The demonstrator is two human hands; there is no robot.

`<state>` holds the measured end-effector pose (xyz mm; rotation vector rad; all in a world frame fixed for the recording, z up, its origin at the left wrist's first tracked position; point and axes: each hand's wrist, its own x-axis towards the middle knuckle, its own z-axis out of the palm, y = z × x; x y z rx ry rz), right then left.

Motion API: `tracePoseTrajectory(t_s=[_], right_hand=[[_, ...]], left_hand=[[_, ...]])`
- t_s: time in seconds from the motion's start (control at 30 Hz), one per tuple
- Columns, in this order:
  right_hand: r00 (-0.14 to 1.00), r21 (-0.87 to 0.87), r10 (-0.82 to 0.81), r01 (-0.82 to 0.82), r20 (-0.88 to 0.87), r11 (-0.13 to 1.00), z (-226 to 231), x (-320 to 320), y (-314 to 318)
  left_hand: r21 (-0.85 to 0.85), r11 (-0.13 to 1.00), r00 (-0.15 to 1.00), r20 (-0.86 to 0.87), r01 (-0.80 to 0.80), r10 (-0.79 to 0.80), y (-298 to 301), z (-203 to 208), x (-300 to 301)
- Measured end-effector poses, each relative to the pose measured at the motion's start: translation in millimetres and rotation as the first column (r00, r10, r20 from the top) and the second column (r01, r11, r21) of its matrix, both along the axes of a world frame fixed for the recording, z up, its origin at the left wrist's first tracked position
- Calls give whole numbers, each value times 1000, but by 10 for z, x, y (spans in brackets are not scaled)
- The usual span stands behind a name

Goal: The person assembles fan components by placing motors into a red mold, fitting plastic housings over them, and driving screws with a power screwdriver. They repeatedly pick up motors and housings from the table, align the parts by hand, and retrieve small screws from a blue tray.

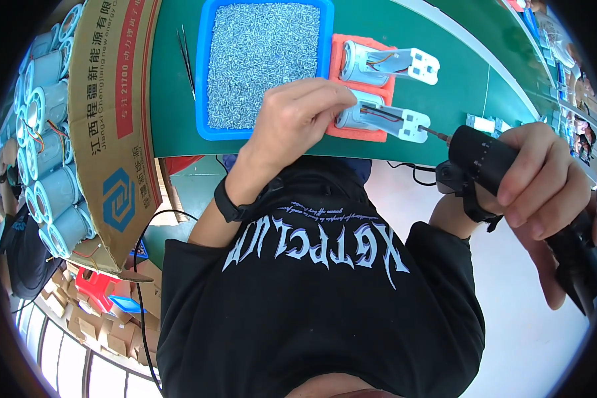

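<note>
My right hand (pixel 544 179) is wrapped round a black electric screwdriver (pixel 481 156). Its thin bit (pixel 438 134) points left into the end of a white bracket on the nearer pale-blue cylindrical housing (pixel 370 118). A dark thin line, seemingly the bit, runs on inside the bracket beside red wires. Fingers of my left hand (pixel 298 119) are pinched together at the housing's left side; what they hold, if anything, is hidden. Both housings lie in an orange-red foam holder (pixel 335 131), the second housing (pixel 365 63) just beyond.
A blue tray (pixel 201 79) full of small silver screws (pixel 262 60) stands on the green table (pixel 172 126), with tweezers (pixel 186 60) to its left. A cardboard box (pixel 106 132) at left stands before several stacked housings (pixel 46 146). White parts (pixel 481 123) lie at right.
</note>
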<state>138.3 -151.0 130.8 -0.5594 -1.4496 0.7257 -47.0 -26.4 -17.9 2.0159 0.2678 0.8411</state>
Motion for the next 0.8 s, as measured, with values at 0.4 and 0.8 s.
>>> tracePoseTrajectory(t_s=[0.4,0.8], right_hand=[[939,278,20,81,-344,957,134,-77,-38],[936,408,209,-79,-283,909,143,-148,217]], left_hand=[[-190,978,996,-1,82,-84,-131,30,46],[-308,929,979,72,205,-192,-75,60,25]])
